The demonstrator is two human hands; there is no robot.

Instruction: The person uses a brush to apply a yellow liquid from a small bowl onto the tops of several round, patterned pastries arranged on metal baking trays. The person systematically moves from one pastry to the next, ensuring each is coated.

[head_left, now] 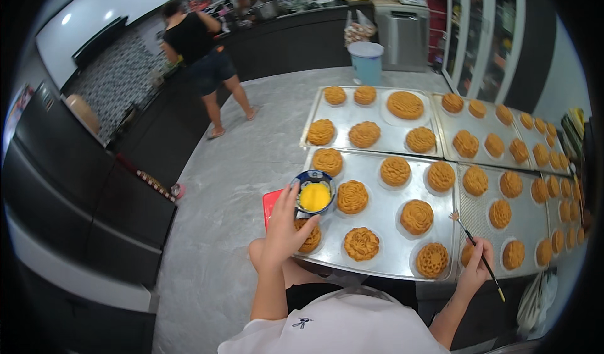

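Observation:
My left hand (283, 228) grips the near left side of a small blue-patterned bowl (301, 202), its fingers along the rim and the thumb below. Bright yellow liquid (314, 197), like beaten egg, lies in the bowl. Between the fingers of my right hand (477, 267) is a thin black paintbrush (469, 233), its bristles pointing up and left over the seam between two trays. Golden-brown mooncakes (416, 217) with pressed patterns stand spaced out on the near metal tray (327, 253). One mooncake (308, 236) is partly hidden by my left hand.
More trays (377, 112) of mooncakes stretch to the back and right. A red flat object (269, 203) shows left of the bowl. A person (200, 52) stands at the far counter. A blue lidded bin (366, 65) stands beyond the trays, a dark fridge (75, 184) at left.

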